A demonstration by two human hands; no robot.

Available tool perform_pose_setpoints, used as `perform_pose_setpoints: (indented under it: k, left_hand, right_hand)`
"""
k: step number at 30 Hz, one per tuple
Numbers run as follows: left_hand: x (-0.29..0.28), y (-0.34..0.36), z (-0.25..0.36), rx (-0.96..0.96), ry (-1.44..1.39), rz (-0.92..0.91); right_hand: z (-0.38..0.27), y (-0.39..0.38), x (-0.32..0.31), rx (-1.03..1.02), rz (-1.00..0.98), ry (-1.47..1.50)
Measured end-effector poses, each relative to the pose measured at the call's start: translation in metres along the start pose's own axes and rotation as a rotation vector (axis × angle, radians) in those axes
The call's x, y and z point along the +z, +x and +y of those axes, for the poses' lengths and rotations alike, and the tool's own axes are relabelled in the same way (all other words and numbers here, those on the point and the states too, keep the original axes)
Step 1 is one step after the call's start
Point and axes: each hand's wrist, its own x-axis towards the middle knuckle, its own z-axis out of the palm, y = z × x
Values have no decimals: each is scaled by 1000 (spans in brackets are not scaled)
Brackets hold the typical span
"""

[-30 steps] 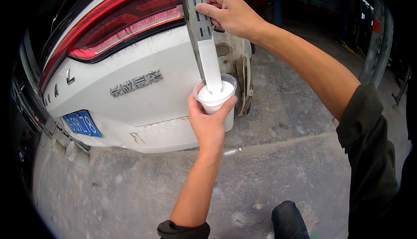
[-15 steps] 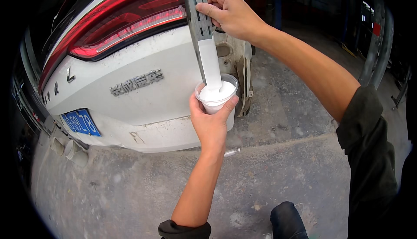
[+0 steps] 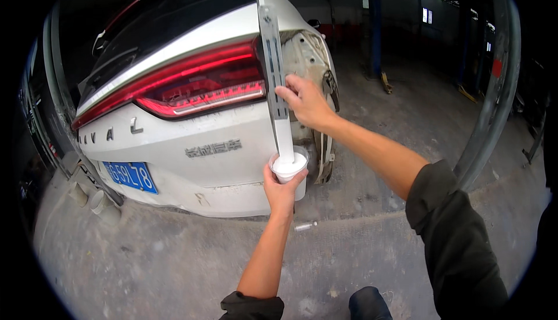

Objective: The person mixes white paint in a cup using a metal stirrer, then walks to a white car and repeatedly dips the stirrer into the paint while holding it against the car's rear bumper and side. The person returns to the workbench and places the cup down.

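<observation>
A clear plastic cup [image 3: 288, 177] of thick white liquid [image 3: 293, 163], seemingly paint, rests in my left hand [image 3: 281, 195], whose fingers curl around its sides from below. My right hand [image 3: 304, 102] pinches a long slotted metal stirring stick [image 3: 271, 47] partway along its length. The stick stands nearly upright, its lower part coated white and its tip dipping into the cup. Both hands are in front of the right rear corner of a white car [image 3: 174, 140], just right of its red tail light [image 3: 203, 90].
Bare metal [image 3: 305, 49] shows at the car's corner, where body parts are off. A small clear bottle [image 3: 306, 226] lies on the concrete floor [image 3: 192, 267]. Two pale buckets [image 3: 104, 204] stand at left. Metal posts [image 3: 494, 87] rise at the right.
The view has tilted up and back, so more of the car shows. My hands, the cup and the stick appear lower and smaller; the stick's tip is still in the cup.
</observation>
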Motion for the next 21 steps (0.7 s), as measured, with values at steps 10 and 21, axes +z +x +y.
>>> perform_pose_setpoints:
  k: [10,21]
  left_hand:
    - [-5,7,-4,-21,20,-6]
    - [-1,4,-6,-35,-24,-12]
  right_hand:
    - [-17,-3,-4,59,-4,-39]
    - [-22,-3,-5,9,9,-109]
